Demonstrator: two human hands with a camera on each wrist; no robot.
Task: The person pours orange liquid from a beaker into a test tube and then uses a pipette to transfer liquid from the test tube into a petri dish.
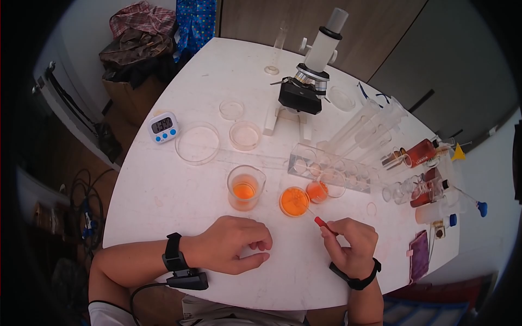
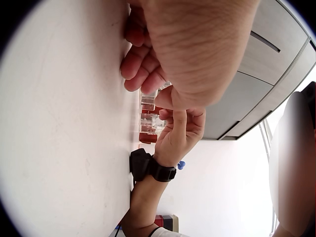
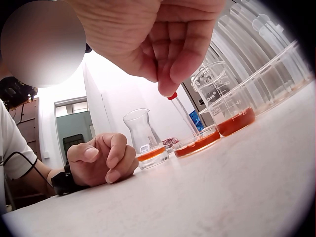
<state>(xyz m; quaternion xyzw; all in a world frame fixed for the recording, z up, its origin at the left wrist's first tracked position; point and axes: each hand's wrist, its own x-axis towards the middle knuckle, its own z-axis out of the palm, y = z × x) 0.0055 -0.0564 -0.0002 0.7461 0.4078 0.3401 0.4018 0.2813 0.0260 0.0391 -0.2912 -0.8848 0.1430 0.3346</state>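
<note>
My right hand (image 1: 350,247) pinches the red rubber bulb of a glass dropper (image 3: 181,111) between thumb and fingers. The dropper slants down, its tip in a small petri dish (image 1: 294,202) of orange liquid. Right behind that dish, a small beaker (image 3: 232,116) holds more orange liquid. My left hand (image 1: 231,244) rests on the table with loosely curled fingers and nothing in them. Just beyond it stands a larger spouted beaker (image 1: 246,187) with a shallow layer of orange liquid.
A rack of tubes (image 1: 331,168) stands behind the dishes, with a microscope (image 1: 310,76) farther back. Petri dishes (image 1: 244,136) and a timer (image 1: 163,127) lie at the left. Red-brown bottles (image 1: 421,153), glassware and a purple cloth (image 1: 418,258) line the right side.
</note>
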